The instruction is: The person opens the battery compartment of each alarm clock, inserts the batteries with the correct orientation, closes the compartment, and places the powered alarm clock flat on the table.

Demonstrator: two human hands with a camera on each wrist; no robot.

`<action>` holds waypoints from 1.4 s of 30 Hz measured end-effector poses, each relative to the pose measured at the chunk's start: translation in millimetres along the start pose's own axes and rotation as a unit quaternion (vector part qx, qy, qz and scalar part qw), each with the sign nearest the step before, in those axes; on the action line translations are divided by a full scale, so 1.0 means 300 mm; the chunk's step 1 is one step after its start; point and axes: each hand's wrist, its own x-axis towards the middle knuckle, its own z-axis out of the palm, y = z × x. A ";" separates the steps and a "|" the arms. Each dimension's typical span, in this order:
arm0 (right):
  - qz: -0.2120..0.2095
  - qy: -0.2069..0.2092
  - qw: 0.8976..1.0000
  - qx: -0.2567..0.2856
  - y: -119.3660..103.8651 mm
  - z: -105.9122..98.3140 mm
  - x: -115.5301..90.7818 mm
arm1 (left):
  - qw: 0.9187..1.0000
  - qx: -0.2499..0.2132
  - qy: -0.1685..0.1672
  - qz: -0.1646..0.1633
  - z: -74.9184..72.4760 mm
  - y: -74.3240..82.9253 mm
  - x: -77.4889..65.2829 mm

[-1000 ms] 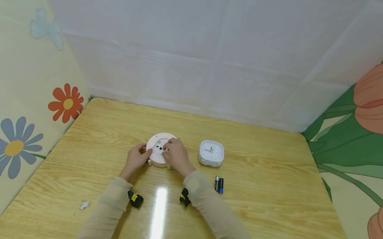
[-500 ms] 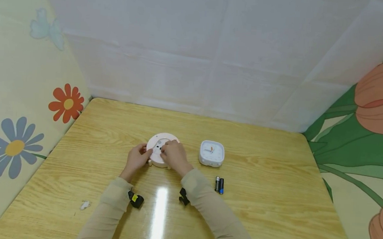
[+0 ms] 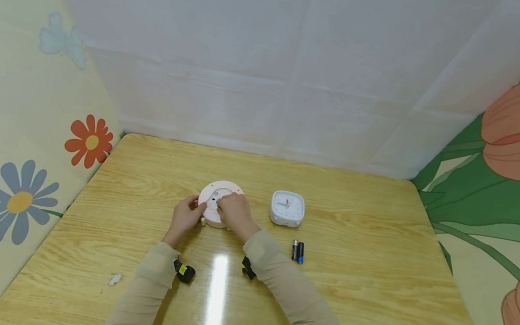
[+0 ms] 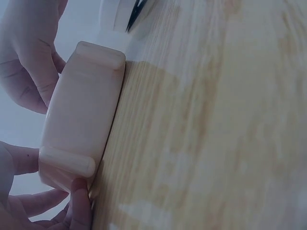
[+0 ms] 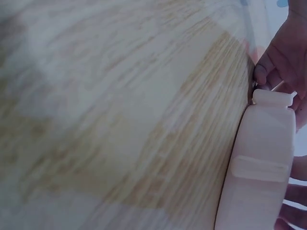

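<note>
A pale pink round alarm clock point(image 3: 209, 193) lies face down on the table, its recessed back with a small black knob point(image 3: 213, 200) turned up. My left hand point(image 3: 185, 218) grips its left edge, thumb on the rim and fingers low at the side, near a stubby foot point(image 4: 72, 163) in the left wrist view. Over the right part of the back, my right hand point(image 3: 235, 212) works with curled fingers pinching at the recess; the hand itself hides the fingertips. In the right wrist view, the clock's side point(image 5: 264, 139) shows flat against the wood.
To the right stands a white squarish alarm clock point(image 3: 287, 207) with its dial up. Two batteries point(image 3: 297, 252) lie side by side nearer the front. A small white scrap point(image 3: 116, 279) is at the front left of the wooden table point(image 3: 361, 270). A white backdrop closes the rear.
My right hand has turned and shifted slightly left and down over the clock's back, covering more of the middle. The left hand and the clock have stayed in place.
</note>
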 end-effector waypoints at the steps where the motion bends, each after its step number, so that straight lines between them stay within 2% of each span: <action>1: -0.001 -0.003 1.000 -0.007 -0.001 0.000 0.001 | 1.000 0.001 -0.001 -0.002 -0.001 -0.001 0.001; 10: -0.022 -0.037 0.997 -0.066 -0.003 -0.001 0.005 | 1.000 0.006 -0.012 -0.006 -0.004 0.003 0.006; 24: -0.031 -0.003 0.997 -0.065 0.000 0.002 -0.003 | 1.000 0.007 -0.017 -0.003 -0.007 0.012 0.000; 33: -0.044 0.004 0.996 -0.075 -0.001 0.012 -0.006 | 1.000 0.009 -0.014 -0.003 -0.002 0.009 -0.003; 37: -0.056 0.017 0.995 -0.086 0.001 0.017 -0.010 | 1.000 -0.003 -0.009 0.012 -0.003 0.004 -0.010; 39: -0.062 0.021 0.994 -0.087 0.000 0.018 -0.014 | 0.999 -0.010 0.000 0.037 -0.001 -0.009 -0.007; 42: -0.066 0.022 0.994 -0.085 -0.002 0.016 -0.020 | 0.999 -0.007 0.002 0.044 -0.003 -0.006 -0.014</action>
